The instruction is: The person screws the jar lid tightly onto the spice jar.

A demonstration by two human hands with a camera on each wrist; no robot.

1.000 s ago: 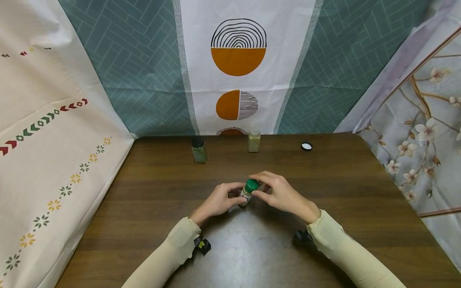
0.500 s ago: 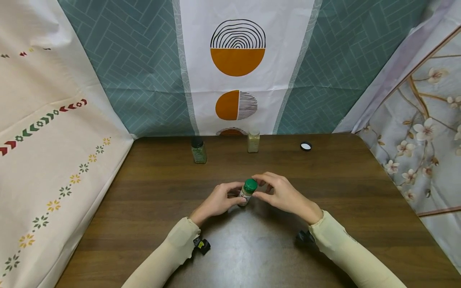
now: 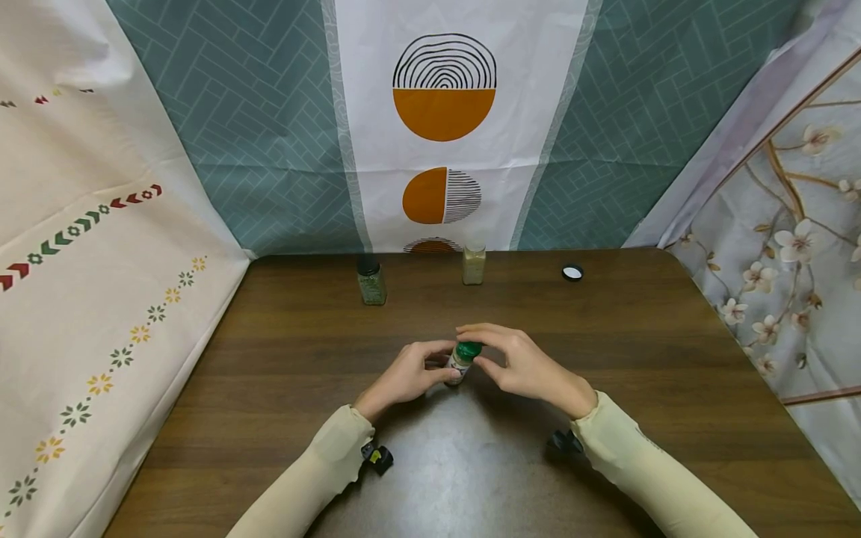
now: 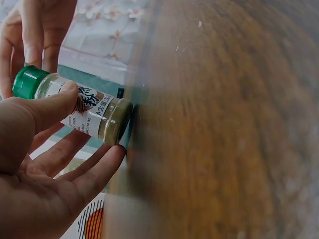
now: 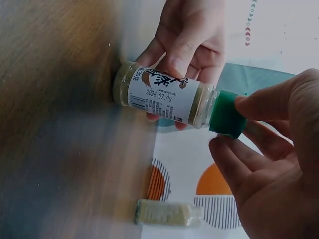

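A spice jar (image 5: 164, 94) with a white printed label and brownish powder stands on the table, slightly tilted in the head view. My left hand (image 3: 412, 372) grips its body, the thumb lying across the label in the left wrist view. At its top is a green cap (image 5: 228, 114), seated on the neck. My right hand (image 3: 525, 364) pinches this cap between thumb and fingers, as the right wrist view shows. From the head view, the fingers partly cover the cap.
Farther back stand a dark-lidded jar of green herbs (image 3: 372, 284) and a jar of pale powder (image 3: 474, 266) with no dark lid on it. A black round lid (image 3: 572, 273) lies at the back right of the wooden table (image 3: 303, 336). Patterned cloths hang behind and beside.
The right hand's fingers drew slightly right off the cap, then came back left over it. My left hand and the jar stay in place.
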